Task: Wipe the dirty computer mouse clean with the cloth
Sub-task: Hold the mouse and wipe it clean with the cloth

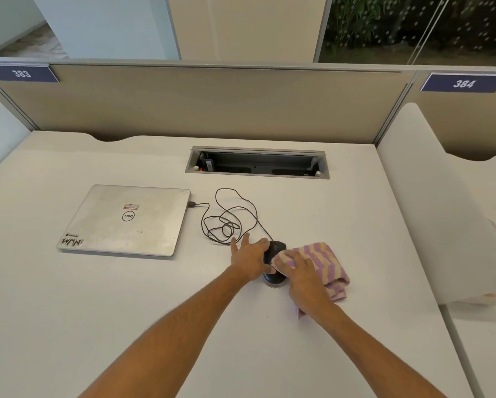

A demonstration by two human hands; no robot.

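Note:
A black wired computer mouse (pixel 277 249) sits on the white desk (pixel 154 297), right of centre. My left hand (pixel 249 258) holds its left side between forefinger and thumb, the other fingers lying straight on the desk. A purple and cream striped cloth (pixel 325 264) is draped over the mouse's right side and bunches up to the right. My right hand (pixel 301 271) lies flat on top of the cloth and presses it onto the mouse. The middle of the mouse is hidden under the cloth and my hands.
The mouse's black cable (pixel 229 222) loops on the desk and plugs into a closed silver laptop (pixel 126 222) at the left. An open cable box (pixel 256 163) is sunk into the desk behind. A beige partition (pixel 200 104) closes the back, and a white side divider (pixel 430 214) stands at the right.

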